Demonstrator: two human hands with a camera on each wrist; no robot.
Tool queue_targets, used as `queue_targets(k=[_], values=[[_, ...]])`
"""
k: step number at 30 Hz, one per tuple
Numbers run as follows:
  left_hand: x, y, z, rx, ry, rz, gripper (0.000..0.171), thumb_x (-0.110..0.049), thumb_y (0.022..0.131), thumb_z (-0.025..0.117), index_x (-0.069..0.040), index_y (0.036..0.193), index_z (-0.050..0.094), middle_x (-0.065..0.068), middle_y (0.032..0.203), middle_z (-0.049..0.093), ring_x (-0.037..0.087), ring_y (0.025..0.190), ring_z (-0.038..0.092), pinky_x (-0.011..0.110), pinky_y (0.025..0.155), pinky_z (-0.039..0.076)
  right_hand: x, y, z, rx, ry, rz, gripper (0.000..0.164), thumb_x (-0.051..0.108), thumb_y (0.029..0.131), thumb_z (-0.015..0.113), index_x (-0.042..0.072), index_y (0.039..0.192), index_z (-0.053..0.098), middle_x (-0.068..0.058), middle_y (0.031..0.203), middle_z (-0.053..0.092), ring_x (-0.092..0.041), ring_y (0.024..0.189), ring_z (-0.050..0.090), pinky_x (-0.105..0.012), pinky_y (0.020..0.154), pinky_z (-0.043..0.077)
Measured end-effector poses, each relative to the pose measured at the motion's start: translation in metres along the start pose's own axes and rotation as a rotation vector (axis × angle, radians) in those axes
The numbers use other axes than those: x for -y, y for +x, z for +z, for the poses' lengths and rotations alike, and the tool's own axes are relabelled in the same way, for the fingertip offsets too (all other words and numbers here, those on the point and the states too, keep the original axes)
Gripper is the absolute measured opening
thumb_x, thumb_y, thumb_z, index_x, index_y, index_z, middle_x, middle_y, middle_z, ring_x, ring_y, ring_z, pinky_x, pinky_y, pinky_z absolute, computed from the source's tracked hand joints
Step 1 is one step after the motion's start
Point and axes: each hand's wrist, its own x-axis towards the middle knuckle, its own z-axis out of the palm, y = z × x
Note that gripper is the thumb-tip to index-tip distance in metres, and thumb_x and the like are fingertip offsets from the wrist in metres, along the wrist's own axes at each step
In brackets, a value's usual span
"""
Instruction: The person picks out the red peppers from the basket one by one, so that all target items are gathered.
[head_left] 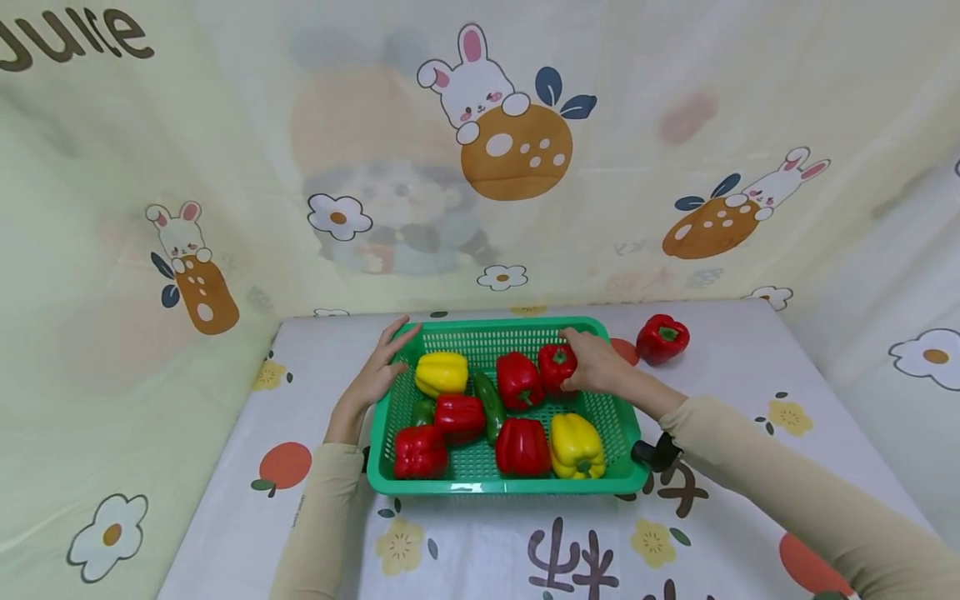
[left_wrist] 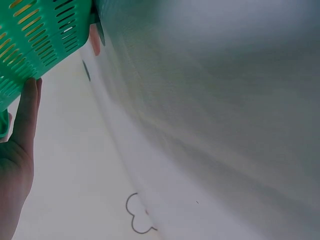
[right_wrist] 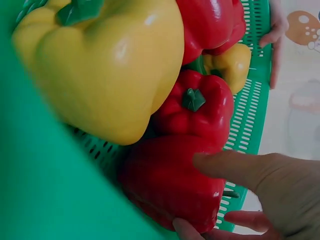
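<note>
A green plastic basket [head_left: 510, 487] holds red and yellow bell peppers and green vegetables. At the basket's back right, my right hand [head_left: 597, 363] grips a red bell pepper [head_left: 555, 367]. In the right wrist view its thumb lies on the side of the held pepper [right_wrist: 167, 175] while other fingertips reach round below. Beside it sits another red bell pepper [head_left: 519, 382], its stem facing forward. My left hand [head_left: 371, 375] rests at the basket's back left rim with fingers spread. The left wrist view shows a straight finger against the basket's slotted outer wall [left_wrist: 52, 37].
One red bell pepper [head_left: 663, 339] lies on the table outside the basket, at the back right. In the basket are a yellow bell pepper [head_left: 576, 446] at front right and another yellow pepper [head_left: 441, 372] at back left. A patterned curtain [head_left: 615, 250] rises behind the table.
</note>
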Motion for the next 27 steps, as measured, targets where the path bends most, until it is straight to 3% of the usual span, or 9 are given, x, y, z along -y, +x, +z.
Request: queue_targets(k=[11, 27], values=[[-0.01, -0.004, 0.003, -0.004, 0.041, 0.022, 0.063, 0.016, 0.084, 0.042, 0.011, 0.147, 0.034, 0.03, 0.158, 0.011, 0.048, 0.145, 0.009, 0.068, 0.111, 0.013, -0.004, -0.004, 0.0, -0.032, -0.031, -0.039, 0.073, 0.013, 0.076, 0.081, -0.012, 0.135, 0.046, -0.028, 0.121, 0.059, -0.042, 0.107, 0.055, -0.052, 0.086, 0.052], [-0.007, -0.002, 0.002, -0.005, 0.025, 0.005, 0.064, 0.015, 0.084, 0.044, 0.009, 0.147, 0.035, 0.028, 0.159, 0.012, 0.048, 0.145, 0.01, 0.068, 0.111, 0.012, -0.004, -0.012, -0.011, -0.081, 0.09, -0.032, 0.074, 0.021, 0.081, 0.079, -0.004, 0.141, 0.046, -0.025, 0.135, 0.053, -0.04, 0.117, 0.051, -0.054, 0.089, 0.051]])
